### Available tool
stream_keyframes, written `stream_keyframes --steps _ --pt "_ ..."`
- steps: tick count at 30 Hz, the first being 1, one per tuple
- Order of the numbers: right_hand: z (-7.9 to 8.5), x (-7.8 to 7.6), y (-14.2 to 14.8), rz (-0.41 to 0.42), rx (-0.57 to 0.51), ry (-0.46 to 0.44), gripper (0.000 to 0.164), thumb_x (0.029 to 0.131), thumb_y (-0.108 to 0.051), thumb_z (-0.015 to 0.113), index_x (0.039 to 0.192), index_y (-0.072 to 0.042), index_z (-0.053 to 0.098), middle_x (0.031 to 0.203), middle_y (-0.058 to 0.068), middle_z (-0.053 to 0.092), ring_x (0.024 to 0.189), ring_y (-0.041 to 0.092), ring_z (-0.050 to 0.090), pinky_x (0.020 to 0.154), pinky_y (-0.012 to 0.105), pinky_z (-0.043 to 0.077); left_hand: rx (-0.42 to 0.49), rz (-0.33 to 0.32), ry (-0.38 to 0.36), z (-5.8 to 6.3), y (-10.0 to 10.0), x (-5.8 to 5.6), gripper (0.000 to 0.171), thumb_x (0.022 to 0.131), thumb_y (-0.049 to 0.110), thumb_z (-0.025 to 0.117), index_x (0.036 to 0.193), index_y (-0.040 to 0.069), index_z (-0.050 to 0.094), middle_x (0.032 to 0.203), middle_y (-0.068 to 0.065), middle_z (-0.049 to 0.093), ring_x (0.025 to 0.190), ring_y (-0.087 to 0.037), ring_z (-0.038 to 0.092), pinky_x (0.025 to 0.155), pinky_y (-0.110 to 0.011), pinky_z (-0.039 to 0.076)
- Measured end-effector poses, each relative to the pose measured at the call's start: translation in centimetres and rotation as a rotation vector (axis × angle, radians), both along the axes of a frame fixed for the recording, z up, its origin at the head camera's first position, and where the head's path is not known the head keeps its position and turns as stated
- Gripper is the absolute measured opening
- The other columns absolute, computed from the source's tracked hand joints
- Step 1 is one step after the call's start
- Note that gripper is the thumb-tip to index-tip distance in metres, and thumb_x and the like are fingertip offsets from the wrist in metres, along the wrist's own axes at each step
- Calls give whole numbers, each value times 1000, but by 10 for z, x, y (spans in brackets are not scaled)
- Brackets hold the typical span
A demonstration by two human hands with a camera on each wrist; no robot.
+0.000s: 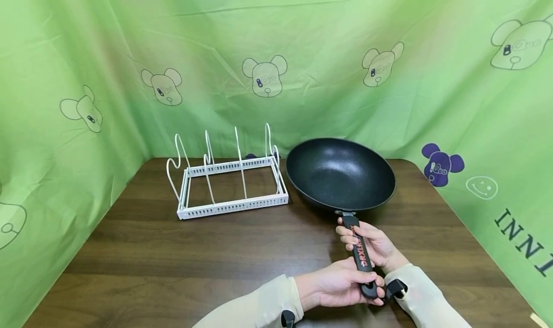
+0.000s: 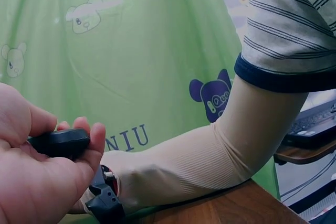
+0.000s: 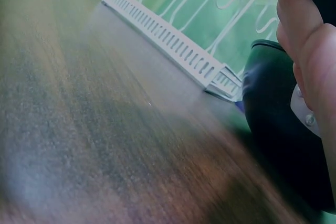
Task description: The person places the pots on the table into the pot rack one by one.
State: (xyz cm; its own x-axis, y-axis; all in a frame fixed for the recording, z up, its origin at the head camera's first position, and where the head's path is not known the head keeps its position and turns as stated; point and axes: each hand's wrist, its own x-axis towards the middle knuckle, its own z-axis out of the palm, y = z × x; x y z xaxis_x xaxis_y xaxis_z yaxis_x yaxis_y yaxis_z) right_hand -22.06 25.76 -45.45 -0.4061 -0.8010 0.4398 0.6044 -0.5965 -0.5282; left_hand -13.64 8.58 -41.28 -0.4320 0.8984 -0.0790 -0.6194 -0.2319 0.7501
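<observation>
A black wok (image 1: 341,174) with a long black handle (image 1: 362,256) is at the right of the table in the head view, its hollow side facing up and toward me. My right hand (image 1: 375,244) grips the handle near the pan, thumb on top beside red lettering. Lower down, my left hand (image 1: 343,284) holds the handle's end between thumb and fingers. The left wrist view shows that handle end (image 2: 60,142) in the left palm. In the right wrist view the wok's dark outer side (image 3: 278,129) appears beside the right hand (image 3: 310,51).
Left of the wok stands a white metal rack (image 1: 233,207) with several upright wire dividers. Both rest at the back of the brown wooden table (image 1: 173,270). A green curtain (image 1: 302,30) with bear-head prints hangs behind and at the sides.
</observation>
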Motion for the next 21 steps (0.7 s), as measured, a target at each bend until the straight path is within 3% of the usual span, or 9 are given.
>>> stream_keyframes --steps 3,8,21 --pt "0 -1 1 -10 7 4 40 106 -2 13 143 4 29 117 12 46 103 18 48 100 32 46 21 -4 4 -1 0 -1 28 104 -4 27 112 21 37 92 3 47 85 -8 51 105 -40 38" --pt "0 -1 2 -19 14 5 41 106 -2 13 143 4 29 117 12 46 102 18 48 100 33 46 66 -9 5 -5 0 -2 27 104 -4 26 110 20 36 89 3 45 83 -9 48 81 -25 46" --pt "12 -3 -5 -24 -16 30 38 106 0 15 141 3 30 117 13 44 103 19 46 100 34 46 59 75 112 -6 0 -2 20 104 -4 31 105 13 41 78 3 52 70 -7 53 66 -20 49"
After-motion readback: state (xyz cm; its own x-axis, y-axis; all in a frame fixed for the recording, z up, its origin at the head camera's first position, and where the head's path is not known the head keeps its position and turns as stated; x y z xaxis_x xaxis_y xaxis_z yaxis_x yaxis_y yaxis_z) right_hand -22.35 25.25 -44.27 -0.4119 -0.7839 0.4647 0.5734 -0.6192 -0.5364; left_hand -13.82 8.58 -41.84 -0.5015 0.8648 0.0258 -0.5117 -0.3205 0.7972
